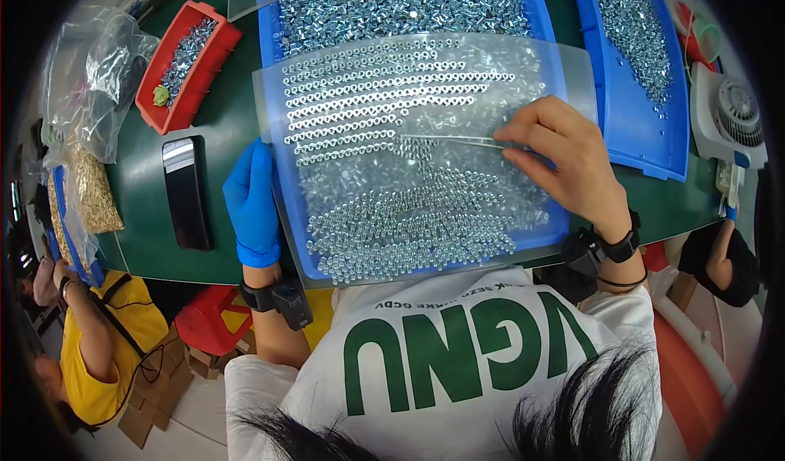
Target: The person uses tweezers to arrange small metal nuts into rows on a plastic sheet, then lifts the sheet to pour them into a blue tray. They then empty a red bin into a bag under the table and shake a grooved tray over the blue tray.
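Observation:
My right hand (564, 154), bare, pinches a pair of metal tweezers (458, 140) between thumb and fingers. Their tips reach left to the end of a row of small shiny metal parts (347, 136). Several such rows run across a clear plastic sheet (282, 105) lying over a blue tray (556, 224). A looser mass of the same parts (409, 236) spreads over the near half of the sheet. In a blue glove, my left hand (252, 203) has its fingers closed at the left edge of the tray and sheet; its exact hold is partly hidden.
Loose metal parts (401, 7) fill the tray's far end. A second blue bin (654, 146) stands right, beside a white fan (732, 114). At left are a red bin (168, 118), a black phone (186, 195) and clear bags (94, 77). Other people (102, 346) sit nearby.

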The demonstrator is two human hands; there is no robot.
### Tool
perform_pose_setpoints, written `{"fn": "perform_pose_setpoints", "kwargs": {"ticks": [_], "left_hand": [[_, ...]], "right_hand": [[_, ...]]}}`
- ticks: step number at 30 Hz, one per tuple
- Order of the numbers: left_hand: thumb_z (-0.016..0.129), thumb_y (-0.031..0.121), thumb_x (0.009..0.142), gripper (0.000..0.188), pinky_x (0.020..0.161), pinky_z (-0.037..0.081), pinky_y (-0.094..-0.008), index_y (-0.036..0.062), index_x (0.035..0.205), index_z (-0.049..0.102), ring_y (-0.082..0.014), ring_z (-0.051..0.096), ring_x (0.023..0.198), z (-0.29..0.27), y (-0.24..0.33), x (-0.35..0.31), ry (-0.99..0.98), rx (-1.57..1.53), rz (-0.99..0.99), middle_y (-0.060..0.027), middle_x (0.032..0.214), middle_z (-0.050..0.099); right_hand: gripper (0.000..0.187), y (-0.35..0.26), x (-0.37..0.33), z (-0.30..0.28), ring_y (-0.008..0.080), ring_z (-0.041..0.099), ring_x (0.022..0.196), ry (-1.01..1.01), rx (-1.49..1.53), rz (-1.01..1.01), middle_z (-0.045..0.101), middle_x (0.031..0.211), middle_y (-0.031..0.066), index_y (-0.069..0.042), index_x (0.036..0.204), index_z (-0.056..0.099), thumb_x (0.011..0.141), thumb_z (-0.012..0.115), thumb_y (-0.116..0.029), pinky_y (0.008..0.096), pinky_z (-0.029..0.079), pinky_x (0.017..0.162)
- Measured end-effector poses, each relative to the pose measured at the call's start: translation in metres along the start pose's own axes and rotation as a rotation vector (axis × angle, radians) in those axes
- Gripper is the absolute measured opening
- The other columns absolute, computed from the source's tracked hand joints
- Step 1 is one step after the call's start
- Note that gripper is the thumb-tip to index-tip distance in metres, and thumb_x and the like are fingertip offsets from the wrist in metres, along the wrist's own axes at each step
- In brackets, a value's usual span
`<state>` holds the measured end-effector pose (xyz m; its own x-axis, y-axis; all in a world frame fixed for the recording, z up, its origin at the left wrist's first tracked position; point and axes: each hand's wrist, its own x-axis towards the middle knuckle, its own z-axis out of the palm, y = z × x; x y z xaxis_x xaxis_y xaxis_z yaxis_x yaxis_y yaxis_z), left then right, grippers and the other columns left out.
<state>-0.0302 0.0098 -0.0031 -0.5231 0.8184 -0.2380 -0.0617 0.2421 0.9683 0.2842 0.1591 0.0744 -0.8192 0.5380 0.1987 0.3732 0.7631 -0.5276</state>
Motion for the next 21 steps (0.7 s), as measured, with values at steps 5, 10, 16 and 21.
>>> {"fn": "perform_pose_setpoints", "kwargs": {"ticks": [5,10,16,21], "left_hand": [[0.052,0.017,0.09,0.026,0.069,0.042,-0.0213,-0.0021,0.107,0.059,-0.0058,0.05,0.079,0.009,0.014,-0.003,0.039,-0.053,-0.048,0.0001,0.088,0.058],[0.049,0.019,0.091,0.027,0.055,0.037,-0.0182,-0.0027,0.105,0.06,-0.0028,0.046,0.065,0.014,0.021,-0.002,0.131,-0.057,-0.075,0.0031,0.074,0.054],[0.039,0.021,0.095,0.035,0.04,0.018,-0.0191,-0.007,0.11,0.053,-0.0028,0.024,0.045,0.004,0.052,-0.003,0.058,-0.353,-0.043,0.0051,0.055,0.031],[0.035,0.022,0.096,0.039,0.038,0.017,-0.0199,-0.0098,0.114,0.047,-0.0047,0.02,0.042,0.006,0.066,-0.012,-0.291,-0.968,-0.171,0.0035,0.053,0.025]], "right_hand": [[0.022,0.002,0.004,-0.003,0.0204,0.055,0.07,-0.076,0.079,-0.041,0.054,0.081,0.0078,-0.002,0.09,0.062,0.068,0.067,-0.001,0.0293,0.044,0.058],[0.021,-0.006,0.006,-0.014,0.0162,0.055,0.073,-0.077,0.492,0.233,0.054,0.081,0.0067,0.0,0.091,0.061,0.071,0.067,-0.001,0.0273,0.045,0.06],[0.018,-0.024,0.022,-0.004,0.0138,0.057,0.079,-0.072,0.965,0.41,0.056,0.086,0.0068,0.001,0.091,0.06,0.073,0.065,-0.001,0.025,0.047,0.064],[0.016,-0.03,0.027,0.012,0.015,0.059,0.078,-0.033,0.624,0.201,0.059,0.088,0.0083,0.001,0.089,0.06,0.074,0.065,0.0,0.0245,0.048,0.065]]}}
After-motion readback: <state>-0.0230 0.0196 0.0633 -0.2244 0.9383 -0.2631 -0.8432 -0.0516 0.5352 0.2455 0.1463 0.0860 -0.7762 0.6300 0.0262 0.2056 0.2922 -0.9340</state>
